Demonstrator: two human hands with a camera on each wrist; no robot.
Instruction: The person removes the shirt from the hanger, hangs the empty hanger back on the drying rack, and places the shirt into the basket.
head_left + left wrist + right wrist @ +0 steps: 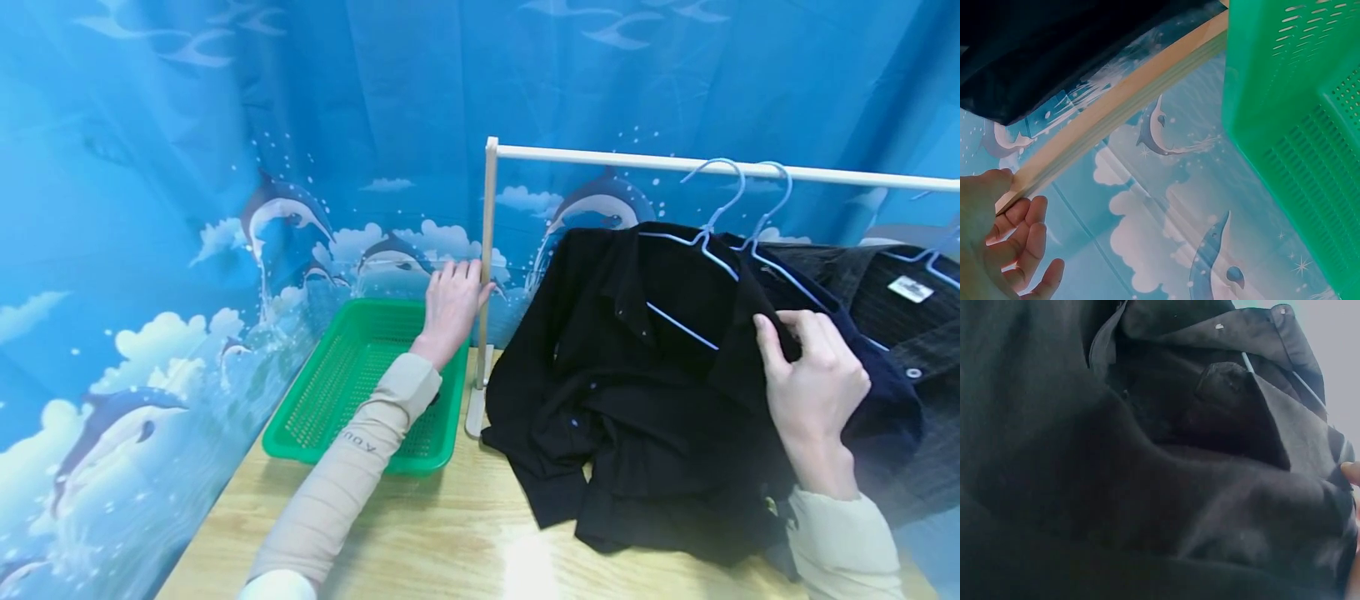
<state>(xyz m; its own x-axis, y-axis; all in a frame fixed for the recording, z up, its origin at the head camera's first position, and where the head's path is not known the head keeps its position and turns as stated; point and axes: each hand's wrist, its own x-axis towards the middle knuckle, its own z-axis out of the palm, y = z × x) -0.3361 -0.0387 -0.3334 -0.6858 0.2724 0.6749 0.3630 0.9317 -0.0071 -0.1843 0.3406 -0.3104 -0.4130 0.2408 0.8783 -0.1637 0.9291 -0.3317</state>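
Note:
A black shirt [667, 433] hangs on a light blue hanger [731, 212] from the white rail of a clothes rack [600, 157]. At the shirt's collar, on the right side, my right hand [816, 375] pinches the cloth between thumb and fingers; only the fingertips [1350, 472] show at the edge of the right wrist view. My left hand [452, 304] grips the rack's wooden post [1110, 109], thumb on one side and index finger on the other, the remaining fingers loosely bent. Dark shirt folds fill most of the right wrist view.
A green plastic basket [315, 408] stands on the wooden table [420, 533] left of the post, under my left forearm. Behind the black shirt hang a navy garment [892, 400] and a dark grey one [862, 267]. A blue dolphin-print curtain [375, 100] covers the back and left side.

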